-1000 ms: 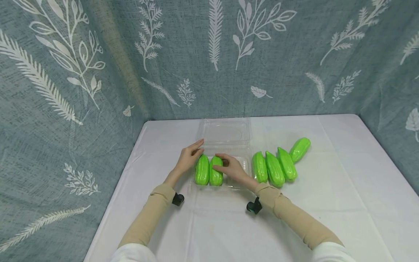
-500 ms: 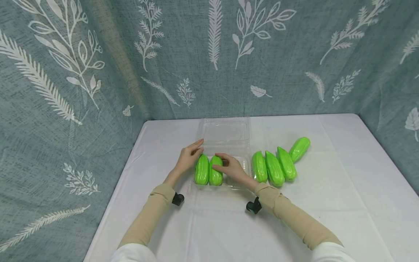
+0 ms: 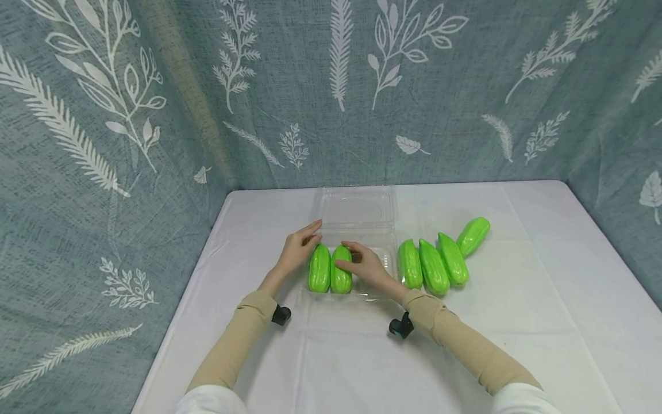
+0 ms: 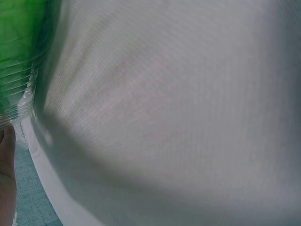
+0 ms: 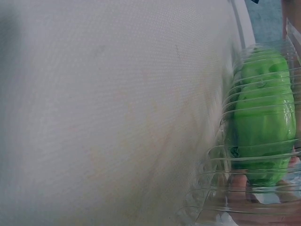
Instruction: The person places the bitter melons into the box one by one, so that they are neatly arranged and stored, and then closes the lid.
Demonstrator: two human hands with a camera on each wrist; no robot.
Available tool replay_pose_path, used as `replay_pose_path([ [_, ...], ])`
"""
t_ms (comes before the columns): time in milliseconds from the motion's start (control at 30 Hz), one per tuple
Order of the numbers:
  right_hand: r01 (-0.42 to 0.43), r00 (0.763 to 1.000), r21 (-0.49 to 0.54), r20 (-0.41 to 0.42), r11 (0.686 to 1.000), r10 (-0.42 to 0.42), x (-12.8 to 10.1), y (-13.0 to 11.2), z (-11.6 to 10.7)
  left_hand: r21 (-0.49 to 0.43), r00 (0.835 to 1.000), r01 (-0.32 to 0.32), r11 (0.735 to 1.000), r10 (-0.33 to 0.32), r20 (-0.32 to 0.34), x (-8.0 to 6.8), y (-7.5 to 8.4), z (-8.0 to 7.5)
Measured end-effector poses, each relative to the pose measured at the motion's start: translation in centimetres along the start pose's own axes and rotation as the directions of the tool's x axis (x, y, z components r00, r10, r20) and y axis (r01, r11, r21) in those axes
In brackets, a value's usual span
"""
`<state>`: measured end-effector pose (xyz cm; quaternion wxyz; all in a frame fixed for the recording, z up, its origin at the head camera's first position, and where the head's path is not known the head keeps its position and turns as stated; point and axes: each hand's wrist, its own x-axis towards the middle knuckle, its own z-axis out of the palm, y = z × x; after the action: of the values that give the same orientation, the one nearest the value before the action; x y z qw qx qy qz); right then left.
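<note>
a clear plastic box [image 3: 357, 214] is lying open near the far middle of the bench [image 3: 517, 322], its lid spreading toward twelve o'clock and its tray toward six. two green gourds [image 3: 330, 269] are lying side by side in the left part of the tray, touching each other, long ways running from twelve to six.

the left hand [image 3: 297, 250] is resting at the ten o'clock corner of the tray, fingers fairly straight, fingertips touching the box rim just beside the far end of the left gourd; this grip is lying open and holding nothing. the right hand [image 3: 366, 265] is sitting inside the tray at three o'clock of the right gourd, its fingers pressing against that gourd's side, with the thumb over its far end; whether the fingers are curling round it i cannot tell. the right wrist view is showing a gourd [image 5: 263, 117] through the ribbed clear wall [image 5: 221, 188].

four more gourds [image 3: 439, 260] are lying on the bench at three o'clock of the box, three close together and the fourth leaning off toward two o'clock. the right half of the tray is lying open beside the right hand. wide bare cloth is stretching toward six o'clock and toward the right edge; a patterned curtain [image 3: 331, 86] is closing the bench off at twelve and nine o'clock.
</note>
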<state>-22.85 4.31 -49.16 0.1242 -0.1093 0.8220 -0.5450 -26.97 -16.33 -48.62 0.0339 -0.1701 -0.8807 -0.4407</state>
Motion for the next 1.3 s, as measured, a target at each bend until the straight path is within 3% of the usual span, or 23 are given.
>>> replay_pose_path([
  [533,0.003,1.000,-0.002,0.003,1.000,-0.003,-0.1,0.0,0.0,-0.009,1.000,0.004,1.000,-0.004,0.002,-0.2,0.5,-0.2],
  [833,-0.045,0.999,0.012,-0.007,0.999,0.045,0.1,0.0,-0.1,0.024,1.000,0.019,1.000,-0.019,0.013,-0.1,0.6,-0.2],
  [1300,-0.046,0.999,-0.062,-0.014,0.997,0.045,-1.1,-0.4,-1.6,0.021,0.999,0.020,1.000,-0.021,0.035,-0.3,1.0,-0.3],
])
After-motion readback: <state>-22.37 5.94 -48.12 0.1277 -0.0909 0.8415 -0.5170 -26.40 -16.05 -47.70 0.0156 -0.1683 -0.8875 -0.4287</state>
